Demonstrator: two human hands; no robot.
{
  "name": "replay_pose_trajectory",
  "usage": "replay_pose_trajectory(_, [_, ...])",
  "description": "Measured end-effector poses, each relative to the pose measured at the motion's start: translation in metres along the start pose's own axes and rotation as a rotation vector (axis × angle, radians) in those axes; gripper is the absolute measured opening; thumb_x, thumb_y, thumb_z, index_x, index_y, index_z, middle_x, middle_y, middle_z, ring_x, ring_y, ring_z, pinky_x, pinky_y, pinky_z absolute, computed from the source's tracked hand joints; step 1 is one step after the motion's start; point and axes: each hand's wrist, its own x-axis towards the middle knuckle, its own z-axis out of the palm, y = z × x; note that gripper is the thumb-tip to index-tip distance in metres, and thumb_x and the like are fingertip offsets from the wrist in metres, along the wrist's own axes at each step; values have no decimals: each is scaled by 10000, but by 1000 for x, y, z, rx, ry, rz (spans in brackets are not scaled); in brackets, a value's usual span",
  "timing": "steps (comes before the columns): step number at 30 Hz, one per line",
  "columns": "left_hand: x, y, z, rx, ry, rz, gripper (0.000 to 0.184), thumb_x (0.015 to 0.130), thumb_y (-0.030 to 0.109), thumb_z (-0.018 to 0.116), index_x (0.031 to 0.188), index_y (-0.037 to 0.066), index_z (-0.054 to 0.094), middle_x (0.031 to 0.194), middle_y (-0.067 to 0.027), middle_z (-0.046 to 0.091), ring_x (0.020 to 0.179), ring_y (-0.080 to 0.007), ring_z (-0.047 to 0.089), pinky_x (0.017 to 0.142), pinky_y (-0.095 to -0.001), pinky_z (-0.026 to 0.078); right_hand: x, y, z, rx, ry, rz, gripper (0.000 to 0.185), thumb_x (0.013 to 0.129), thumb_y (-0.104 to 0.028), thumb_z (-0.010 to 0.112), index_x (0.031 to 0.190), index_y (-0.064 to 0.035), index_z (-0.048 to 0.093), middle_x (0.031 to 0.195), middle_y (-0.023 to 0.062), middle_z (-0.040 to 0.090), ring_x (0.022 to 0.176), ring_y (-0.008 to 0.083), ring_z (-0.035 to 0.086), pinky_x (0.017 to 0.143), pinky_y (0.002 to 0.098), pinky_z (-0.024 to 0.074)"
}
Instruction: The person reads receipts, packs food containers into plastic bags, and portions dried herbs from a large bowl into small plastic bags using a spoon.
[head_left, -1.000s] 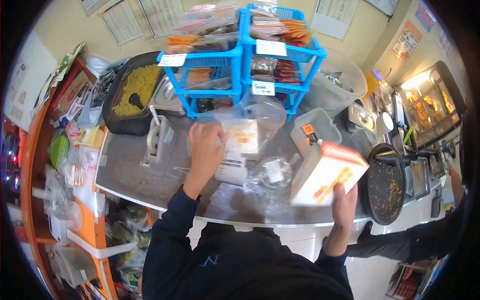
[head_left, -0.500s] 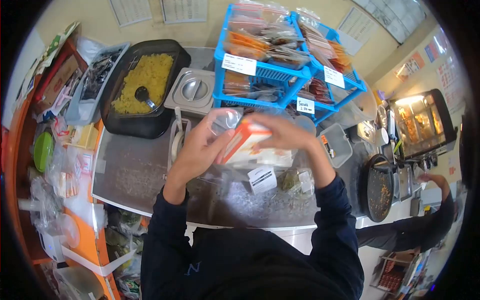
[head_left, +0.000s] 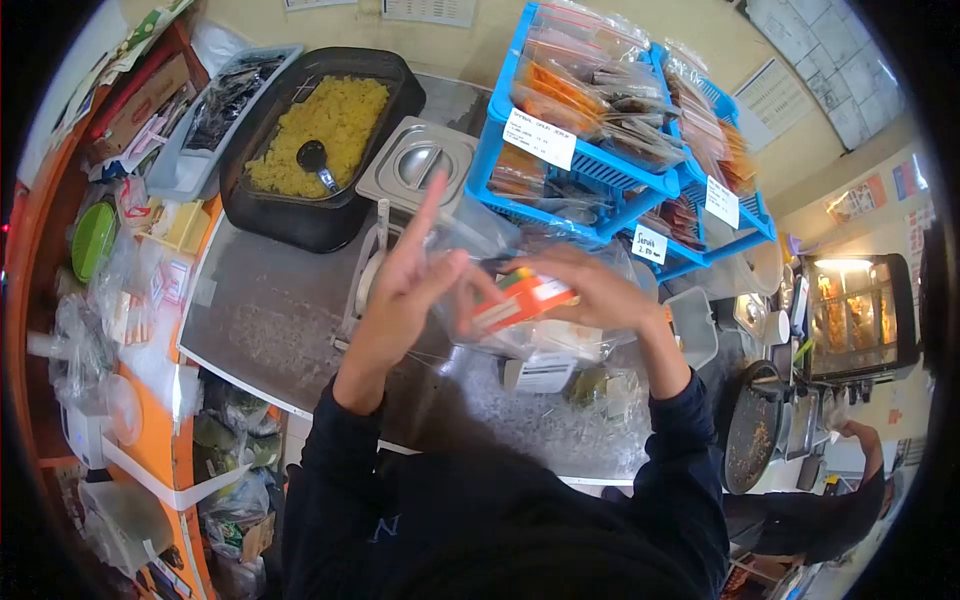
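Observation:
My right hand (head_left: 598, 290) grips a small orange-and-white box (head_left: 517, 303) above the counter, its fingers over the box's top and far side. My left hand (head_left: 402, 295) is just left of the box, blurred, with the index finger stretched up and the others apart. Whether a left fingertip touches the box I cannot tell. Below the box lie clear plastic bags and a white printed label (head_left: 545, 372). A clear packet with something greenish (head_left: 592, 388) is to the right of the label.
A black roasting pan (head_left: 290, 232) of yellow rice with a black spoon stands back left, beside a lidded steel container (head_left: 417, 168). Blue tiered racks (head_left: 630, 190) full of packets rise behind my hands. At far right, another person's arm (head_left: 862, 450) reaches near a round black pan (head_left: 752, 430).
My left hand has come off the box, its index finger now stretched up. The box stays in my right hand, tilted differently. The view has shifted, so the racks sit farther right.

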Motion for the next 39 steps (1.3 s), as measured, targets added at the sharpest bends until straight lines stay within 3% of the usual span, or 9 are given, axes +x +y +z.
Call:
replay_pose_trajectory(5, [-9,4,37,201,8,125,577,932,131,454,1399,21,133,664,-91,572,579,-99,530,606,-220,428,56,14,14,198,-687,453,642,708,-259,710,1272,-86,456,1188,181,536,1092,340,502,928,390,399])
replay_pose_trajectory(12, [-34,30,14,783,296,35,246,864,98,566,1078,-14,520,711,-59,578,668,-133,574,687,-293,446,-13,39,27,5,-241,207,617,791,-491,604,1198,-37,513,1042,217,604,983,354,572,843,401,450])
replay_pose_trajectory(16, [-32,37,-2,1124,240,200,150,809,67,626,942,18,578,723,-63,601,717,-179,605,885,-369,422,-66,-28,-65,-764,-554,851,494,762,-500,640,990,-62,623,803,139,639,747,296,618,643,383,460])
replay_pose_trajectory(23, [11,5,71,905,-228,637,124,678,34,734,772,58,657,773,-39,647,882,-184,595,962,-422,369,-32,-71,-50,-60,111,155,401,677,-395,734,848,-54,612,679,136,590,639,313,574,599,389,436])
replay_pose_trajectory(26, [22,-15,55,971,-251,856,415,616,174,790,990,86,633,988,-77,598,1034,-266,520,1003,-429,335,-21,-47,-14,-123,207,50,280,710,-321,707,797,-61,649,703,120,616,712,301,576,671,386,439])
replay_pose_trajectory(28, [15,-25,55,601,90,598,494,522,290,833,926,75,646,951,-52,619,1010,-274,530,979,-447,337,-23,-46,-19,-90,314,123,209,728,-273,685,770,-70,664,732,117,631,751,288,570,719,383,435])
replay_pose_trajectory(31, [5,-97,4,1109,-406,164,1098,512,423,823,1365,48,242,1388,-200,254,1299,-338,228,1077,-452,174,-20,-44,-6,-124,367,-87,174,743,-251,660,757,-78,665,738,107,633,759,267,558,747,368,414])
replay_pose_trajectory(35, [-2,-201,-17,696,-238,-229,571,759,247,678,1223,31,426,1134,-174,528,1083,-287,472,919,-400,369,0,-44,9,-107,183,-16,278,695,-223,697,924,-73,643,784,81,602,820,275,530,815,383,377])
replay_pose_trajectory(39, [0,-184,-3,456,-27,-201,224,823,170,599,972,6,568,918,-154,592,855,-260,557,784,-358,430,-47,-34,7,-252,695,181,571,648,-292,739,1139,-74,547,1008,174,576,1020,340,486,935,441,318])
